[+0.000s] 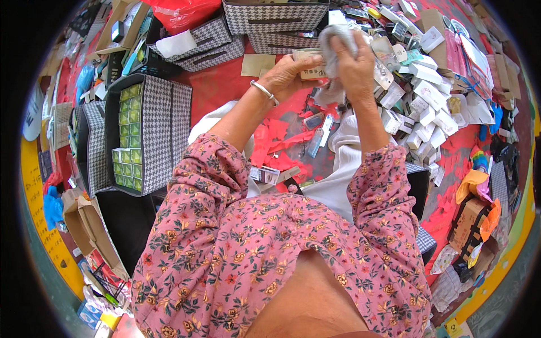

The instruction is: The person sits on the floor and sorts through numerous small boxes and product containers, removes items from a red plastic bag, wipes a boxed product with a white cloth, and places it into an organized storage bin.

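Pinched between thumb and fingers of my left hand [283, 76] is a small flat cream-coloured box [313, 74] with dark print. A pale bangle [265, 92] circles that wrist. Just to the right, my right hand [356, 66] is closed on a crumpled grey cloth [337, 35], which hangs down against the box's right end. How much of the box the cloth covers is hidden. Under my hands, between my knees in white trousers [344, 160], several small packets [319, 135] lie on torn red sheeting [282, 135].
A large heap of small white boxes [431, 96] spreads to the right. Houndstooth storage boxes [276, 17] stand ahead; another [163, 129] at left holds rows of green packets [131, 141]. A red plastic bag [183, 12] sits far left. Cardboard boxes [84, 225] stand lower left.
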Action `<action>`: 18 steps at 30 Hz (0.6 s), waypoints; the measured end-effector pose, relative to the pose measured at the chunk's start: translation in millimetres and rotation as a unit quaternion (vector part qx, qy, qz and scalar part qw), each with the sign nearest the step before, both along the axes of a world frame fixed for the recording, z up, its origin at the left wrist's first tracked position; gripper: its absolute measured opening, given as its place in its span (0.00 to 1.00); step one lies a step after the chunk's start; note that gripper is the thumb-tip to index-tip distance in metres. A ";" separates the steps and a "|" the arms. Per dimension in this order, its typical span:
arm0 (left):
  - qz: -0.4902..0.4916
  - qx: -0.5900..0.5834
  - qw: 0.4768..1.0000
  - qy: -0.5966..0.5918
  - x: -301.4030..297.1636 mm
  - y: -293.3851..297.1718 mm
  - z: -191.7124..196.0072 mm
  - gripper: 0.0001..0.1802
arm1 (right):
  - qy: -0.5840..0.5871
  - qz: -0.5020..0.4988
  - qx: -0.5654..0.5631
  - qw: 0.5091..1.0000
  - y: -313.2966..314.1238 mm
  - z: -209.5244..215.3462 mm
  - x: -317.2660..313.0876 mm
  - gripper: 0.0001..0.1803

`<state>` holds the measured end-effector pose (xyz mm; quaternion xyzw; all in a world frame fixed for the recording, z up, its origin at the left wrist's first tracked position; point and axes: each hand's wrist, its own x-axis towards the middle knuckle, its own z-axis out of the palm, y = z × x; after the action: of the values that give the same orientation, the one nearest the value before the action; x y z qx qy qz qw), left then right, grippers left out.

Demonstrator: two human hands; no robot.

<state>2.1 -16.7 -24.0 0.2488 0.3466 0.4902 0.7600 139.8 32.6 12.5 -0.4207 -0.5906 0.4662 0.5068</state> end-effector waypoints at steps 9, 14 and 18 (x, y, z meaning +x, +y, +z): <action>0.025 -0.124 0.980 -0.155 -3.7 3.8 -4.6 0.27 | -0.187 0.023 0.167 0.968 6.0 -12.8 1.7 0.11; 0.113 -0.189 0.971 -0.096 2.7 2.7 -1.7 0.14 | -0.329 0.018 0.366 0.870 -13.8 -0.8 -11.3 0.14; 0.092 -0.148 0.965 -0.195 -9.5 2.0 -16.9 0.11 | -0.328 0.090 0.401 0.851 -23.0 0.5 -16.0 0.15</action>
<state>-7.3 -14.6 -40.9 -0.0003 0.2817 0.5402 0.7930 123.8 9.6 13.0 -0.2543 -0.8935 0.0680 0.3638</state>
